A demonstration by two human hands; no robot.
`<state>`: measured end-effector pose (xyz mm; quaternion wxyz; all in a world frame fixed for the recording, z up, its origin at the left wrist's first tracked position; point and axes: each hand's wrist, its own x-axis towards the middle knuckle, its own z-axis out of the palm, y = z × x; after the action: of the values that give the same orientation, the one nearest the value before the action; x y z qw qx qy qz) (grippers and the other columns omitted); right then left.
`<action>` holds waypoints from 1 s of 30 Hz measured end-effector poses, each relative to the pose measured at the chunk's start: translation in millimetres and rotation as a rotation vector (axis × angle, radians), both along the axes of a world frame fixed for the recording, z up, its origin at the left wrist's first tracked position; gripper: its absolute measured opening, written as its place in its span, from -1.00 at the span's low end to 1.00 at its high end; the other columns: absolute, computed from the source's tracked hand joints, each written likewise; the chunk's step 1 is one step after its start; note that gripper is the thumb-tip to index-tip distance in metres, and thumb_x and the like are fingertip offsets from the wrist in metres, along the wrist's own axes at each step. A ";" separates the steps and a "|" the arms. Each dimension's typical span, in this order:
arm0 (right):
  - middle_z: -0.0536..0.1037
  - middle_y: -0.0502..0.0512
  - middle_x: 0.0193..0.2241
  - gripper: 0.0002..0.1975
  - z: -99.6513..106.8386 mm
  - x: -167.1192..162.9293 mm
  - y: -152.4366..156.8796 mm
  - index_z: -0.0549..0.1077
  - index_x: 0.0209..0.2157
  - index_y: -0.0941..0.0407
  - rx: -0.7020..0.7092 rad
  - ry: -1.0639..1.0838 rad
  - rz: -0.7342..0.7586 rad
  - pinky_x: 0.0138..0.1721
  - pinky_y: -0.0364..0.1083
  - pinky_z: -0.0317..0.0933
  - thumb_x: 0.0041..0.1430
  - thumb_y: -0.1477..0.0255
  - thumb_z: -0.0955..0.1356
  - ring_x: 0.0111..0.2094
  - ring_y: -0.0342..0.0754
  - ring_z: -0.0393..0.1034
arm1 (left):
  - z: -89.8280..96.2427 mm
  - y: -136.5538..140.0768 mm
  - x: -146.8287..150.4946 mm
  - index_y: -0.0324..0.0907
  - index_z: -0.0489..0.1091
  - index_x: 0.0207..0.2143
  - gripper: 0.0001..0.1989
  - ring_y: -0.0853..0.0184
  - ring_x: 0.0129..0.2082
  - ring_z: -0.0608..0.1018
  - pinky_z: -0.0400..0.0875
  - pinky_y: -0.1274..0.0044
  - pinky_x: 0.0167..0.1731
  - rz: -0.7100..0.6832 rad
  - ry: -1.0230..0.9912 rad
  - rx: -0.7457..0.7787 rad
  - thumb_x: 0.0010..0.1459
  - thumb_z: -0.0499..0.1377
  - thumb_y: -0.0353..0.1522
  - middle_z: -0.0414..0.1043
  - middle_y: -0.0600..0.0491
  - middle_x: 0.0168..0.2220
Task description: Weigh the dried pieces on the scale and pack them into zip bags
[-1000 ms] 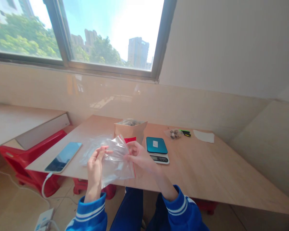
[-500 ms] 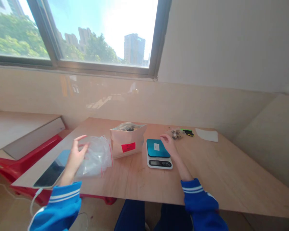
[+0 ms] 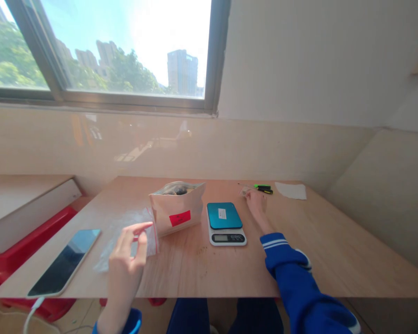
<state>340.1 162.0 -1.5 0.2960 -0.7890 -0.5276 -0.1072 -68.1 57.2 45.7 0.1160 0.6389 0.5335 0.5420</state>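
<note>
My left hand (image 3: 128, 255) hovers over the near left of the table, thumb and fingers curved apart with nothing between them. Behind and partly under it lie clear zip bags (image 3: 151, 239) with red seal lines. My right hand (image 3: 257, 204) is at the back of the table, its fingers curled down on a small clear plastic bag (image 3: 244, 190). Most of that bag and its dark small contents are hidden by the hand. A kitchen scale (image 3: 225, 216) with a teal plate stands between my hands, nothing weighed on it. Left of it is an open-topped pale pouch (image 3: 179, 208) with a red label.
A phone (image 3: 66, 262) with a white cable lies at the left edge. Beyond my right hand are a yellow-black screwdriver (image 3: 265, 190), a green-handled tool (image 3: 262, 186) and white paper (image 3: 291, 190). A red stool (image 3: 28, 243) stands at the left, below another table.
My right hand has moved from above the scale's right edge onto the small clear bag. My left hand has come nearer and to the right, across the zip bags. The view has shifted right.
</note>
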 end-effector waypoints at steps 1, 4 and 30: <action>0.58 0.30 -0.32 -0.74 9.0 -3.1 -11.4 0.52 -0.32 0.22 0.019 -0.001 -0.021 -0.09 0.05 0.11 0.14 0.59 0.19 -0.22 0.09 0.38 | 2.0 -8.1 14.3 -0.07 0.46 -0.21 -0.76 0.17 -0.22 0.50 0.36 0.39 -0.17 -0.051 -0.045 -0.008 0.23 0.03 -0.24 0.49 0.00 -0.20; 0.58 0.24 -0.22 -0.72 38.4 -22.6 -61.3 0.50 -0.20 0.17 0.144 0.043 -0.016 -0.08 0.03 0.15 0.18 0.53 0.19 -0.19 0.07 0.42 | 4.4 -21.9 60.2 -0.08 0.44 -0.17 -0.80 0.21 -0.22 0.51 0.38 0.41 -0.20 -0.271 -0.109 -0.030 0.23 0.07 -0.29 0.49 0.00 -0.20; 0.59 0.16 -0.33 -0.59 16.6 -193.4 -178.7 0.43 -0.30 0.10 0.407 1.322 0.462 -0.16 0.07 0.41 -0.05 0.07 0.45 -0.26 0.08 0.51 | -30.8 -74.8 144.4 -0.10 0.41 -0.20 -0.88 0.30 -0.35 0.49 0.44 0.43 -0.31 -0.254 -0.279 -0.060 0.22 0.11 -0.36 0.39 -0.01 -0.29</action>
<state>146.7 -16.7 15.0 0.7087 -0.4867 -0.3613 0.3610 76.3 -17.6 14.9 0.2754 0.6159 0.4433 0.5902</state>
